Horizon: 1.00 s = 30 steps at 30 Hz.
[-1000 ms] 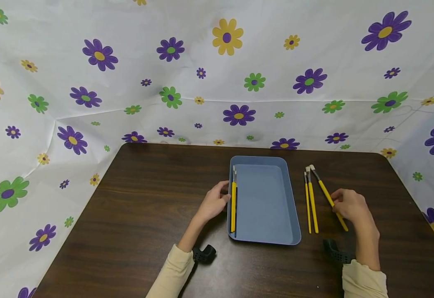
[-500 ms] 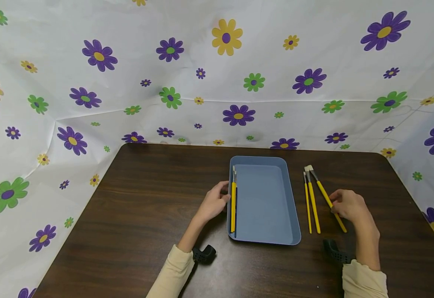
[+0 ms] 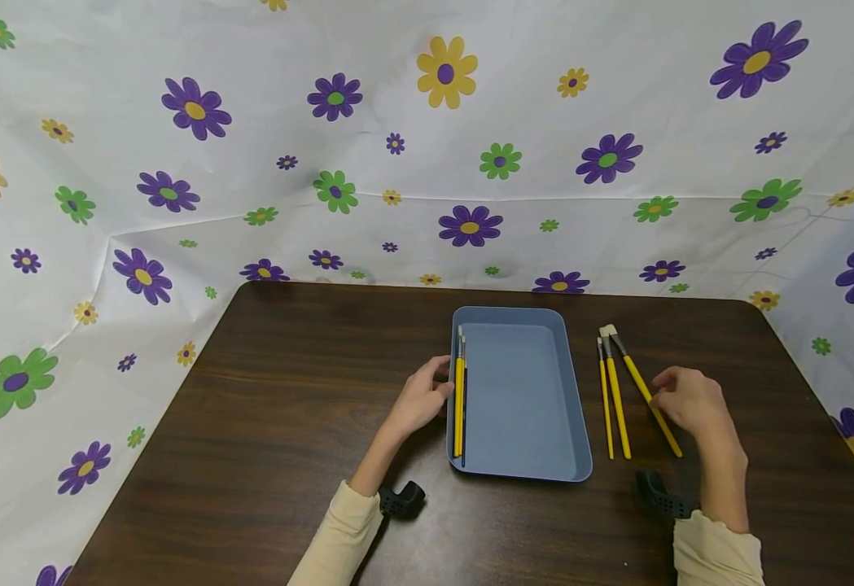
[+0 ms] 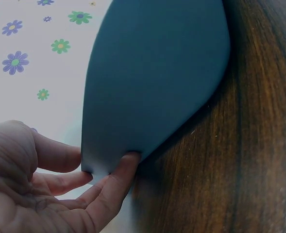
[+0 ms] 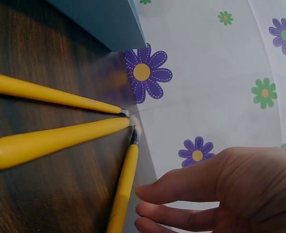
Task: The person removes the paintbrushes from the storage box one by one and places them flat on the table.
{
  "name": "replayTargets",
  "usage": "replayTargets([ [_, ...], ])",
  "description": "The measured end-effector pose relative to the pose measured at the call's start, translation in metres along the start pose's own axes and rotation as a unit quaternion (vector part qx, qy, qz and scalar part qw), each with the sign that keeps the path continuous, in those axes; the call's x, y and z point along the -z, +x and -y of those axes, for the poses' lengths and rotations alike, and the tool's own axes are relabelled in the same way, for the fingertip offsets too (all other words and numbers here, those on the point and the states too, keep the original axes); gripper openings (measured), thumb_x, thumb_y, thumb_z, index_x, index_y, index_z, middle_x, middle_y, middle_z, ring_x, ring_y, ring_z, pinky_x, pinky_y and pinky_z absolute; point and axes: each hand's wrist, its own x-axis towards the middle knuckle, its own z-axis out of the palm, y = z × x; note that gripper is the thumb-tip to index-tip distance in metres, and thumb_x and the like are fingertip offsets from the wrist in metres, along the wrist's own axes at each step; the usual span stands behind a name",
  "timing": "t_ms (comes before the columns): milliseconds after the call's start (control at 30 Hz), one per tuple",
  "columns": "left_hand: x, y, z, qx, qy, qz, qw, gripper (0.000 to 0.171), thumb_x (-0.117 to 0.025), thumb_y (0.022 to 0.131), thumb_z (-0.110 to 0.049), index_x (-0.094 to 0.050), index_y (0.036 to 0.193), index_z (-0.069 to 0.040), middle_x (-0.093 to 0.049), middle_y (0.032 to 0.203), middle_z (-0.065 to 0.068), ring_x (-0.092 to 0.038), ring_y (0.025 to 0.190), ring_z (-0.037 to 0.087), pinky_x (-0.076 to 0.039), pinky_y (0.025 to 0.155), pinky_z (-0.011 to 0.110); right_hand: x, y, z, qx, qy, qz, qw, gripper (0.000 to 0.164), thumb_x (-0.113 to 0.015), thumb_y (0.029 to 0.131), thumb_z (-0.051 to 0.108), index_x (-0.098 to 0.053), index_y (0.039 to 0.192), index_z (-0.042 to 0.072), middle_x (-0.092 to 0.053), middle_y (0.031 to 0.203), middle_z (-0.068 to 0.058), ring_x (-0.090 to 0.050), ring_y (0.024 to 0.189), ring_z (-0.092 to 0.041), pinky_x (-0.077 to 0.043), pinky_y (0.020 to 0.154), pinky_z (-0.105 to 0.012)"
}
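A blue-grey tray [image 3: 522, 391] stands on the dark wooden table, with a yellow paintbrush [image 3: 459, 407] and a thinner dark-handled paintbrush [image 3: 464, 423] along its left inner wall. My left hand [image 3: 419, 399] pinches the tray's left side, thumb at the rim and fingers against the outer wall in the left wrist view. Right of the tray lie a thin yellow paintbrush [image 3: 606, 407], a thicker one [image 3: 618, 403] and a slanted one [image 3: 637, 381], bristles close together at the far end. My right hand [image 3: 693, 400] is beside the slanted brush, fingertips right at its handle.
The wooden table [image 3: 287, 391] meets a white flowered cloth [image 3: 397, 163] at its back edge, and the cloth continues along both sides. Black wrist mounts [image 3: 401, 500] sit on both forearms, near the cream sleeves.
The slanted brush has shifted slightly left, its bristles now against the thicker brush, which has turned a little. My right hand's fingers have eased back from the handle. The left hand and tray are still.
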Motion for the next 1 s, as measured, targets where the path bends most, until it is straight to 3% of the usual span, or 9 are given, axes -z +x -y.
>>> replayTargets([
  [233,0.0,0.0,0.0,0.0,0.006,-0.001,1.0,0.049,-0.053,0.105,-0.006,-0.045,0.152,0.001,-0.057,0.137,0.024,-0.067,0.107,0.032,-0.061,0.071,0.041,0.002,-0.004,0.007,0.003,0.006,-0.036,0.999,0.026,-0.065,0.093,-0.003,-0.059,0.112,-0.02,-0.062,0.099,-0.034,-0.061,0.084,-0.042,-0.054,0.074,-0.055],
  [400,0.0,0.0,0.0,0.0,0.011,-0.001,0.9999,0.049,-0.053,0.105,-0.006,-0.045,0.152,0.001,-0.057,0.137,0.024,-0.067,0.107,0.032,-0.061,0.071,0.041,-0.001,-0.01,0.018,0.038,0.025,-0.087,0.995,0.026,-0.066,0.095,0.0,-0.061,0.114,-0.018,-0.064,0.102,-0.034,-0.06,0.086,-0.043,-0.053,0.073,-0.055],
  [500,0.0,0.0,0.0,0.001,0.011,-0.001,0.9999,0.049,-0.053,0.105,-0.006,-0.045,0.152,0.001,-0.057,0.137,0.024,-0.067,0.107,0.032,-0.061,0.071,0.041,-0.002,-0.015,0.026,0.072,0.045,-0.125,0.989,0.027,-0.066,0.097,0.003,-0.063,0.115,-0.017,-0.066,0.101,-0.033,-0.062,0.086,-0.042,-0.051,0.07,-0.047],
  [767,0.0,0.0,-0.001,0.0,0.007,-0.001,1.0,0.048,-0.053,0.105,-0.006,-0.045,0.152,0.002,-0.057,0.137,0.025,-0.067,0.106,0.032,-0.061,0.07,0.039,-0.002,-0.029,0.061,0.122,0.117,-0.176,0.97,0.026,-0.064,0.1,0.005,-0.065,0.12,-0.012,-0.07,0.106,-0.03,-0.066,0.089,-0.039,-0.043,0.064,-0.008],
  [1000,0.0,0.0,-0.002,-0.001,0.003,0.0,1.0,0.048,-0.052,0.105,-0.005,-0.045,0.152,0.002,-0.057,0.136,0.025,-0.067,0.105,0.032,-0.062,0.071,0.04,-0.008,-0.037,0.089,0.151,0.149,-0.187,0.959,0.028,-0.068,0.1,0.007,-0.066,0.123,-0.009,-0.072,0.106,-0.027,-0.064,0.08,-0.011,-0.046,0.065,-0.007],
])
